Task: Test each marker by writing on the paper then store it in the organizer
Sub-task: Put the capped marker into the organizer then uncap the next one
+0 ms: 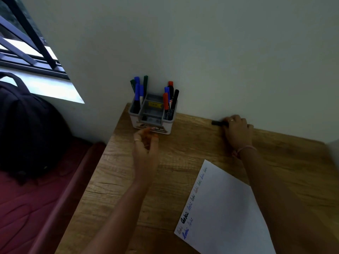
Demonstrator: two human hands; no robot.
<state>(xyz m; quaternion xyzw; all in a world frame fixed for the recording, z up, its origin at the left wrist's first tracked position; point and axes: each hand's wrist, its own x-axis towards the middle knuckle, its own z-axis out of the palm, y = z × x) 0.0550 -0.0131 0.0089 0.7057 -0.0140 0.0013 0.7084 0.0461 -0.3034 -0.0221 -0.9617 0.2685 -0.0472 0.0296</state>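
Markers fill both outer pockets of the organizer [151,114], which sits at the far corner of the desk [128,189] by the wall, leaving the near side free for writing; my right hand [236,129] is out along the wall edge, its fingers [230,120] curled round a dark marker [218,123] that lies on the desk well to the right of the organizer, probably one not yet tried; my left hand [146,145] hovers just in front of the organizer, fingers loose and spread, holding nothing, and blurred, so I cannot tell if it touches the box; the paper [225,208] lies near me under my right forearm, angled, with rows of test words in black, blue and green along its left edge, and plenty of blank room for the next one
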